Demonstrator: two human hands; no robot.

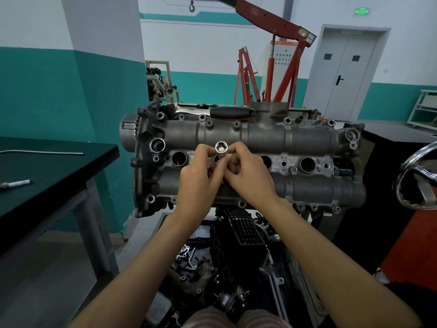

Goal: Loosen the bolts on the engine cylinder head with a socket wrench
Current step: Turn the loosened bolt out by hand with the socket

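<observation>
Workshop cylinder head (260,136), both hands' fingers (208,150) pinching socket (221,147), lower end hidden

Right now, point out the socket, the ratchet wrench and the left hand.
socket (221,147): head view, on its open upper end.
ratchet wrench (230,112): head view, on its black handle, lying on the far edge of the cylinder head.
left hand (196,179): head view, on the back of the hand.

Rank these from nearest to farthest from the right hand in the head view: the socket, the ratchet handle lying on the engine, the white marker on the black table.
1. socket: pinched at the fingertips of the right hand.
2. ratchet handle: beyond it, lying on the engine's far edge.
3. white marker: far left, on the black table.
</observation>
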